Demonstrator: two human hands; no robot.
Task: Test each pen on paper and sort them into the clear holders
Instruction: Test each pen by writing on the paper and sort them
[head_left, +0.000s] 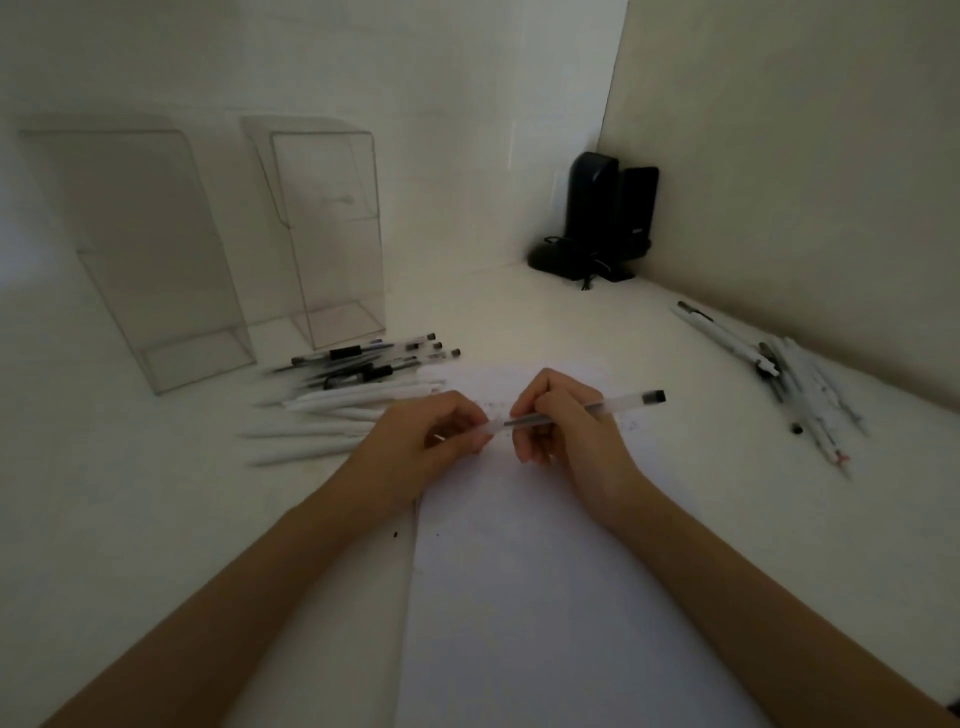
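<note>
A clear pen with a black end lies across both hands above the white paper. My right hand grips its barrel. My left hand pinches its left end, which looks like the cap. Small ink marks dot the paper near the hands. To the left lies a pile of white and black pens. Two clear holders stand behind it, a left holder and a right holder, both without pens inside.
A second group of white pens lies at the right by the wall. A black device with a cable stands in the far corner. A tiny dark speck sits on the table by the paper's left edge.
</note>
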